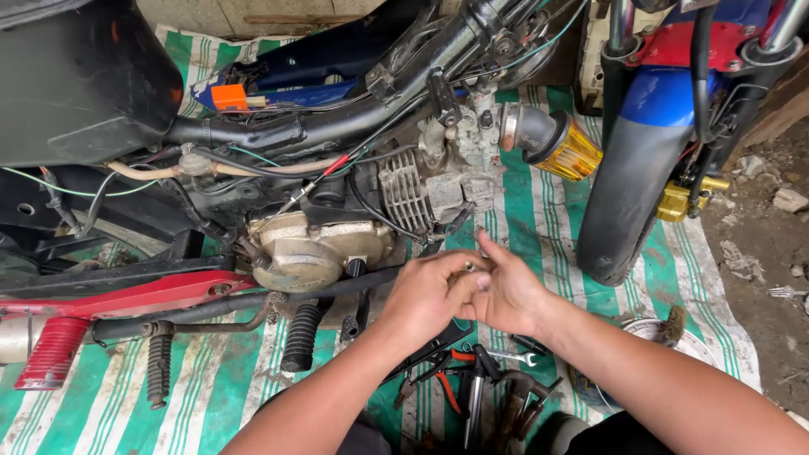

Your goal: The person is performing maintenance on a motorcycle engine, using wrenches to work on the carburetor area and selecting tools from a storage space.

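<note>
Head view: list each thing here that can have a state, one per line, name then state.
left hand: fingers pinched with the right hand's on a small part, too small to tell.
right hand: fingers meeting the left hand's.
motorcycle engine: exposed, no side panels over it.
yellow air filter: fitted on the intake, tilted down.
front tyre: mounted, resting on the tarp.
striped tarp: spread flat under the bike.
pliers: lying on the tarp.

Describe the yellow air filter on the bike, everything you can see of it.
The air filter is a short cone, translucent amber-yellow with fine ribbing, on a black rubber neck held by a shiny metal clamp. It sticks out from the carburetor, tilted down toward the front tire, hanging over the striped tarp. Neither hand touches it.
</note>
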